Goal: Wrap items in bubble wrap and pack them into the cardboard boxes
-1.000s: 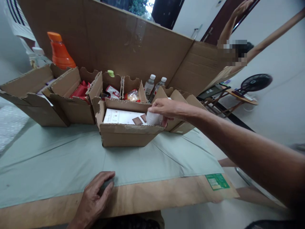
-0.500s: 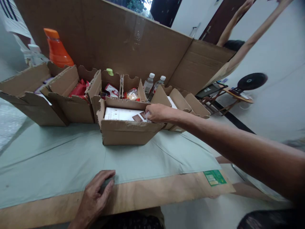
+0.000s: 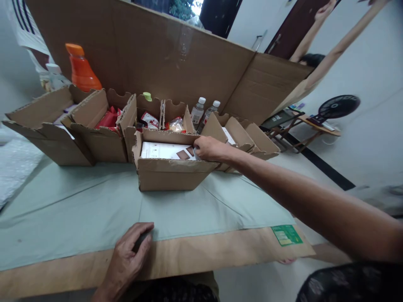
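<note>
My right hand (image 3: 209, 148) reaches into the open cardboard bin (image 3: 166, 175) at the front. Its curled fingers are closed on the right end of a white printed box (image 3: 163, 151) with brown shapes on it; the fingertips are partly hidden. That box lies inside the bin, its top showing just above the front wall. My left hand (image 3: 130, 247) rests at the table's near edge, thumb and fingers apart, holding nothing. It lies partly on the pale green cloth (image 3: 78, 214) and partly on the wooden edge (image 3: 195, 253).
Behind stand more cardboard bins (image 3: 107, 144), with red packets (image 3: 108, 118) and snack bags (image 3: 150, 121). Also there are clear bottles (image 3: 197, 111) and an orange bottle (image 3: 82, 73). A tall cardboard panel (image 3: 141, 54) backs them. At right, another person's arm (image 3: 343, 48) is raised near a black fan (image 3: 338, 107).
The view has shifted slightly, so the bins appear a little further right. Both hands keep nearly the same places, the right one still at the white box.
</note>
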Tool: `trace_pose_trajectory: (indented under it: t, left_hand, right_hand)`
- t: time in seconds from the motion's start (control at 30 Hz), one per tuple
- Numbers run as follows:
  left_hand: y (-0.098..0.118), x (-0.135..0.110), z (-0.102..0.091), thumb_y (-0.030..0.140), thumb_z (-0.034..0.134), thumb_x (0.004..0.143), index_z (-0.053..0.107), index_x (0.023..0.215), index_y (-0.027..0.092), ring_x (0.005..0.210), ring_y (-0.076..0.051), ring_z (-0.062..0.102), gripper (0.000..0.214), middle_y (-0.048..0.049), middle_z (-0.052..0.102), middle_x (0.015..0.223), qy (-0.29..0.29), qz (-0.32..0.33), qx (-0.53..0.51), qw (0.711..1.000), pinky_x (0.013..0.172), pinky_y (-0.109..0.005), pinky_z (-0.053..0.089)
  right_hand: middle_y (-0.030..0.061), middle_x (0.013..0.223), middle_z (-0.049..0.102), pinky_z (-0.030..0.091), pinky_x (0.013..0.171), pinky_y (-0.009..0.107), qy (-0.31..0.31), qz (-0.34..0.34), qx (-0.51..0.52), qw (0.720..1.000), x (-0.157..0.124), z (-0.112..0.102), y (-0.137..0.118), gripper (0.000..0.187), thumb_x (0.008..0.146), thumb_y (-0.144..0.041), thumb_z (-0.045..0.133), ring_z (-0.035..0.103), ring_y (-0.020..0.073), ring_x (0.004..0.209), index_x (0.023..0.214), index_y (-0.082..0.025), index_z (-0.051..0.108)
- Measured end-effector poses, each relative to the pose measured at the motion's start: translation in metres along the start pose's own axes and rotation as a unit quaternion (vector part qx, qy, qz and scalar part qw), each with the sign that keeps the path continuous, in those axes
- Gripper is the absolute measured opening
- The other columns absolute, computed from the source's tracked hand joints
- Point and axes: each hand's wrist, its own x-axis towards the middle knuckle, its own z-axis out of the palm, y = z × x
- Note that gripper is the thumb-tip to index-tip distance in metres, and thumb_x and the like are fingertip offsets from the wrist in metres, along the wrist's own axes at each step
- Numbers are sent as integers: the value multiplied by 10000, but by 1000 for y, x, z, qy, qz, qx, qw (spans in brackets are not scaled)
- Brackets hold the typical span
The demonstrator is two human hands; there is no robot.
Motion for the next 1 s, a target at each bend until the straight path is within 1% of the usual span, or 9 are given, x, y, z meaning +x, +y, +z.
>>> trace_pose_trajectory:
  t: [0.13, 0.23, 0.3, 0.37, 0.5, 0.63, 0.73, 0.83, 1.0]
  left_hand:
    - [1, -2, -5, 303, 621, 954, 754, 1055, 237, 889, -192, 776, 180, -37, 796, 994, 5, -6, 18, 1000, 786, -264, 646]
    - [2, 3, -22, 351, 610, 959, 743, 1086, 254, 982, -212, 752, 208, -42, 775, 1076, 38, -42, 60, 997, 854, -297, 633]
    - [3, 14, -35, 406, 596, 961, 724, 1155, 265, 1038, -231, 728, 272, -54, 750, 1153, 61, -78, 86, 991, 896, -331, 620]
    - [3, 34, -44, 464, 602, 945, 670, 1288, 278, 1069, -252, 712, 396, -71, 714, 1257, 69, -111, 89, 987, 912, -371, 615]
    - [-2, 93, -37, 493, 686, 861, 432, 1535, 266, 1296, -329, 607, 755, -129, 551, 1509, 58, -122, 29, 990, 1071, -508, 530]
    - [8, 136, -10, 436, 702, 808, 438, 1461, 174, 1225, -322, 638, 752, -158, 622, 1361, 28, -126, -43, 991, 1076, -541, 515]
    - [27, 117, 8, 397, 687, 816, 466, 1405, 173, 1166, -294, 662, 667, -140, 647, 1298, 32, -117, -49, 991, 1042, -506, 543]
    - [41, 57, 8, 393, 679, 867, 529, 1362, 217, 1225, -306, 639, 546, -131, 632, 1347, 2, -115, -21, 993, 1049, -491, 540]
    - [33, -8, -47, 426, 722, 869, 565, 1345, 235, 1155, -317, 670, 536, -107, 685, 1225, 80, -164, 51, 982, 1023, -479, 560]
  right_hand:
    - [187, 1205, 754, 490, 784, 289, 42, -5, 9, 999, -20, -5, 8, 295, 924, -247, 572, 699, 263, 1033, 1126, -120, 745]
    - [158, 1180, 760, 497, 808, 343, 188, 18, 50, 981, -66, 0, 31, 337, 968, -266, 473, 698, 279, 1024, 1187, -161, 706]
    - [98, 1068, 786, 509, 792, 348, 287, 33, 135, 948, -100, 20, 49, 296, 967, -291, 480, 713, 251, 933, 1125, -199, 713]
    - [71, 957, 789, 523, 738, 334, 294, 19, 241, 925, -121, 53, 62, 256, 948, -317, 513, 712, 220, 815, 1061, -203, 713]
    - [109, 1183, 748, 541, 670, 323, 263, -31, 420, 868, -100, 126, 53, 384, 876, -348, 608, 710, 221, 864, 1231, -205, 637]
    - [90, 1077, 741, 539, 673, 344, 276, -51, 485, 828, -56, 157, 29, 431, 862, -405, 621, 652, 214, 774, 1240, -197, 607]
    - [94, 1031, 730, 545, 736, 376, 316, -40, 498, 807, -71, 173, 31, 342, 895, -398, 572, 643, 229, 792, 1162, -191, 628]
    - [95, 937, 718, 551, 759, 399, 342, -17, 495, 798, -120, 199, 35, 256, 901, -420, 598, 665, 264, 829, 1020, -198, 646]
    - [99, 1178, 706, 554, 919, 433, 320, -90, 504, 797, -154, 200, -14, 329, 940, -362, 617, 663, 283, 1063, 1248, -246, 611]
